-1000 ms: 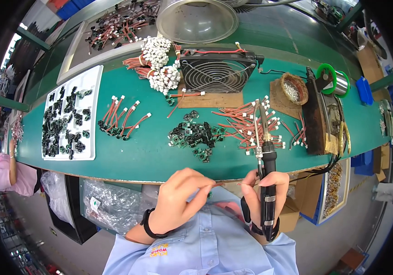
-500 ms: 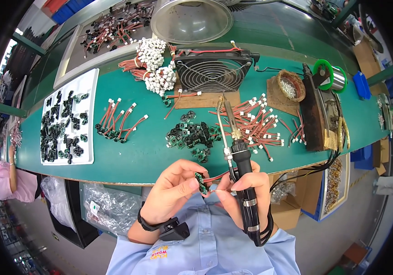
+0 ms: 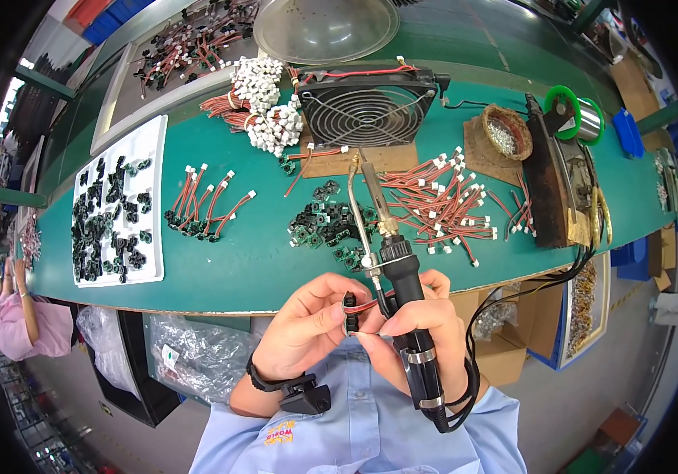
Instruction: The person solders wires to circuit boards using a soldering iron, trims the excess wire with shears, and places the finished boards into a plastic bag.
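Note:
My right hand [image 3: 422,328] grips a black soldering iron [image 3: 402,292] whose metal tip points up and away over the green bench [image 3: 252,261]. My left hand [image 3: 311,328] pinches a small black part with a red wire [image 3: 352,304] right beside the iron's handle. Both hands are close together just below the bench's front edge. A pile of small black parts [image 3: 327,225] lies on the bench straight beyond the iron. Loose red wires with white plugs [image 3: 441,205] lie to the right of that pile.
A black fan [image 3: 366,107] stands at the back, white-plug bundles [image 3: 268,114] to its left. A white tray [image 3: 118,205] of black parts sits at left beside several finished wire pieces [image 3: 204,209]. An iron stand [image 3: 560,189], solder spool [image 3: 572,118] and tip-cleaner bowl [image 3: 508,134] are right. Another person [image 3: 11,328] sits far left.
The soldering iron has swung left from over the red wires to the middle. Both hands have drawn together, and my left hand now holds a small black part with a red wire.

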A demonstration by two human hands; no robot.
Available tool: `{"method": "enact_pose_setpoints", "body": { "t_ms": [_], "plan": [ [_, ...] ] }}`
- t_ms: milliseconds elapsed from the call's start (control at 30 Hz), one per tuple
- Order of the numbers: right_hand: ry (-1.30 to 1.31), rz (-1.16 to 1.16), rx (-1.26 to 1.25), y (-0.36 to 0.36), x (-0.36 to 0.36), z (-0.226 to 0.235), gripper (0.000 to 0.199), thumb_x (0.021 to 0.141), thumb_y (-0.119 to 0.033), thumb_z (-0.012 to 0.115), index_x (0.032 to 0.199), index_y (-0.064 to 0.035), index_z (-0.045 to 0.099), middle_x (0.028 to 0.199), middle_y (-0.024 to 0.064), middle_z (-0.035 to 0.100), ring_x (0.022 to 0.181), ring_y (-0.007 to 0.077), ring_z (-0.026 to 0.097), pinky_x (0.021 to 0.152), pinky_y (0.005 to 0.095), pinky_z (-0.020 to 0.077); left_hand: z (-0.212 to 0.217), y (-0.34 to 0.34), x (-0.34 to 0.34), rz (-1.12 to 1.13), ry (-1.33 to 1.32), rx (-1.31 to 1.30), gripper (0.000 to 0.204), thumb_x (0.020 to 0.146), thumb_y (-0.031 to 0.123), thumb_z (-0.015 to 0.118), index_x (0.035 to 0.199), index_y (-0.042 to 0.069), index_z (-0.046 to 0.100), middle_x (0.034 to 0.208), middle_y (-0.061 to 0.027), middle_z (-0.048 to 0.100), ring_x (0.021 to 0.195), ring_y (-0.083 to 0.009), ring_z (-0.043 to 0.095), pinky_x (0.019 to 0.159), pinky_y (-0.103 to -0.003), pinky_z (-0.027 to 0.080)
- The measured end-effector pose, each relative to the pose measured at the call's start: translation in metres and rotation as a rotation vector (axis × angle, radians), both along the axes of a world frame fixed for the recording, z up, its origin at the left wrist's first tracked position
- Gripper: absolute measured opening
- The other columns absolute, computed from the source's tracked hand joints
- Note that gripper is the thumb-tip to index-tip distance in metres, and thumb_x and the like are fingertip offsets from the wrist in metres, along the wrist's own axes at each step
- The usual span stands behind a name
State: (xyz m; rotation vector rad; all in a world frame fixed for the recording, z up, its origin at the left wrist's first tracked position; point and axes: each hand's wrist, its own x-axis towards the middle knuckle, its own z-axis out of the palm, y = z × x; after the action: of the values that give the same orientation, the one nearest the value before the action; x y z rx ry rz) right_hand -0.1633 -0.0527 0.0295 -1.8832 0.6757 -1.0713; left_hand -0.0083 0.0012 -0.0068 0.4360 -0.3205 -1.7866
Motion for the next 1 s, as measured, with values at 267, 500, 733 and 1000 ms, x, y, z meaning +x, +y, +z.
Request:
{"method": "enact_pose_setpoints", "body": {
  "t_ms": [267,500,733,1000],
  "plan": [
    [-0.007,-0.033,-0.023,-0.0014,-0.0015,0.0028,0.038,0.068,0.0,0.072,0.092,-0.0129,0.045,0.074,0.0018,0.063,0.07,0.0163,0.063,0.089,0.041,0.0316,-0.0003,0.0006,-0.003,0.023,-0.035,0.033,0.022,0.09,0.012,0.053,0.109,0.001,0.051,0.109,-0.0077,0.056,0.102,-0.0161,0.053,0.087,-0.029,0.042],
    [-0.012,-0.027,-0.019,-0.0017,-0.003,0.0024,0.038,0.067,0.0,0.073,0.092,-0.0126,0.047,0.075,0.0013,0.063,0.071,0.0174,0.062,0.087,0.0405,0.0322,0.0018,0.0011,-0.0029,0.041,-0.057,0.026,0.022,0.089,0.011,0.053,0.109,0.0,0.051,0.108,-0.0083,0.056,0.101,-0.0165,0.054,0.087,-0.03,0.043],
    [-0.071,-0.049,-0.031,-0.0035,-0.0013,0.0006,0.032,0.064,0.004,0.069,0.089,-0.0097,0.052,0.079,-0.0033,0.06,0.06,0.0168,0.051,0.076,0.0368,0.0339,0.0014,0.0002,-0.0025,0.058,-0.113,0.005,0.022,0.089,0.011,0.054,0.108,0.0,0.051,0.107,-0.008,0.055,0.1,-0.0165,0.054,0.085,-0.029,0.043],
    [-0.07,-0.035,0.009,-0.0052,-0.0018,0.0026,0.031,0.065,0.004,0.068,0.088,-0.0097,0.052,0.079,-0.0034,0.059,0.06,0.0166,0.05,0.078,0.0368,0.0337,0.0047,-0.0002,-0.0012,0.064,-0.188,0.02,0.023,0.088,0.013,0.056,0.107,0.001,0.052,0.103,-0.0071,0.055,0.094,-0.0153,0.053,0.079,-0.028,0.042]
  ]
}}
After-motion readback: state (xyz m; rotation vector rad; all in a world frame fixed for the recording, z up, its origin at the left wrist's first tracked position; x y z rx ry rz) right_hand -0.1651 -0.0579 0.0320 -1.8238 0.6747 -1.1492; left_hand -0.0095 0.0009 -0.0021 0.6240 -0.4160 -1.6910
